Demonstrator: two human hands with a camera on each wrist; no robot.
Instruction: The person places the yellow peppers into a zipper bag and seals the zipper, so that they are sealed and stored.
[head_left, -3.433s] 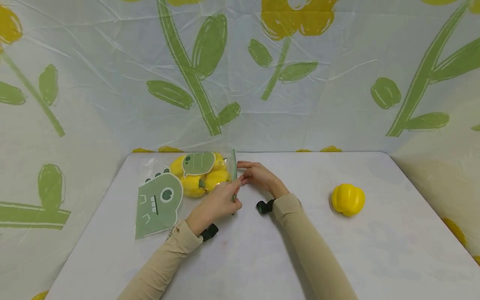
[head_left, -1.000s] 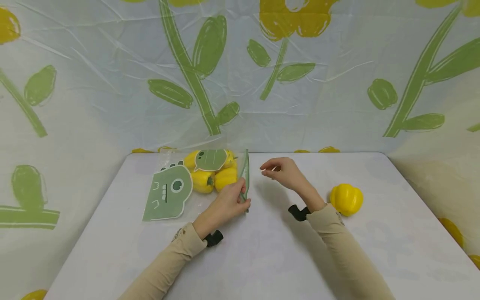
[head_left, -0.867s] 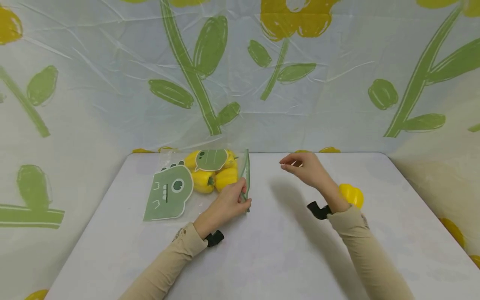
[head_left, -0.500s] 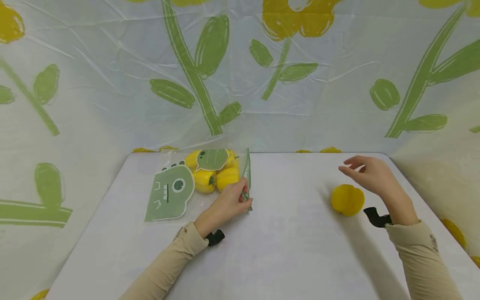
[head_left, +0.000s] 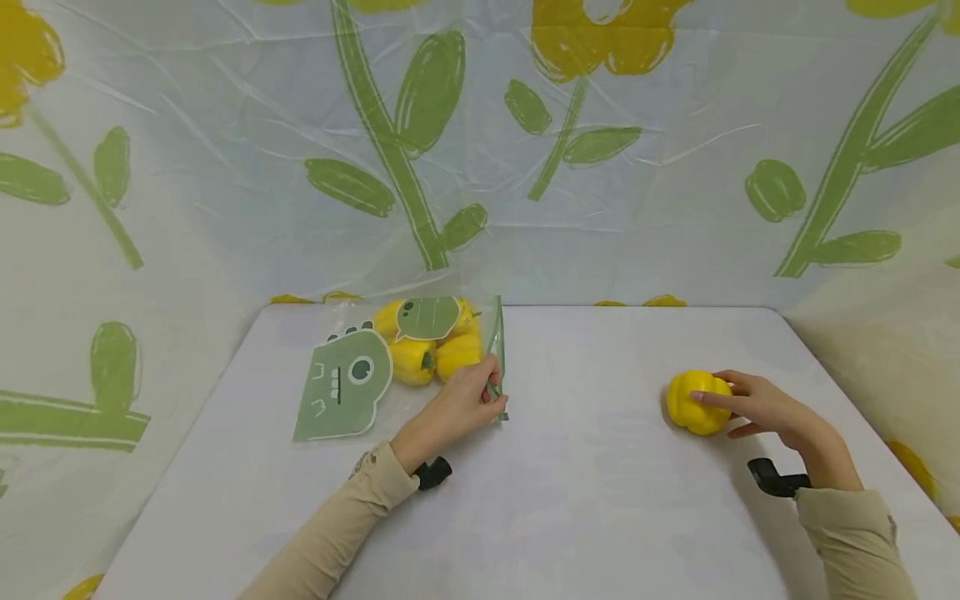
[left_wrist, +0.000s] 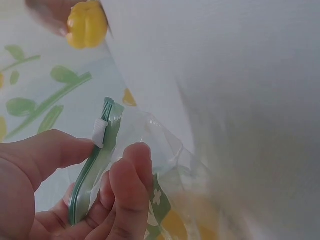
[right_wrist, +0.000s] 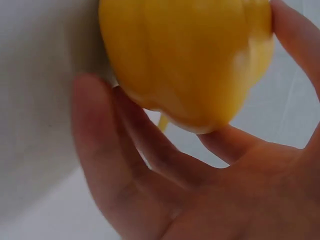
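At the left of the table lies a clear zip bag (head_left: 330, 408) with a green monster print and several yellow bell peppers (head_left: 411, 362) inside. My left hand (head_left: 459, 402) pinches its green zip edge on the right side. The left wrist view has the white zip slider (left_wrist: 100, 133) beside my thumb, and the bag's mouth parts slightly there. Over on the right, my right hand (head_left: 780, 417) has thumb and fingers round a loose yellow bell pepper (head_left: 684, 403). In the right wrist view that pepper fills the top, with fingers touching its lower side.
A white cloth covers the table (head_left: 570, 500). Behind it rises a pale backdrop (head_left: 675, 217) with green stems and yellow flowers. Each wrist wears a small black camera mount, such as the right one (head_left: 776, 479).
My right hand has left the bag's edge, moved right over the table and come down onto the loose pepper. The bag has shifted a little right, with my left hand still holding its edge.
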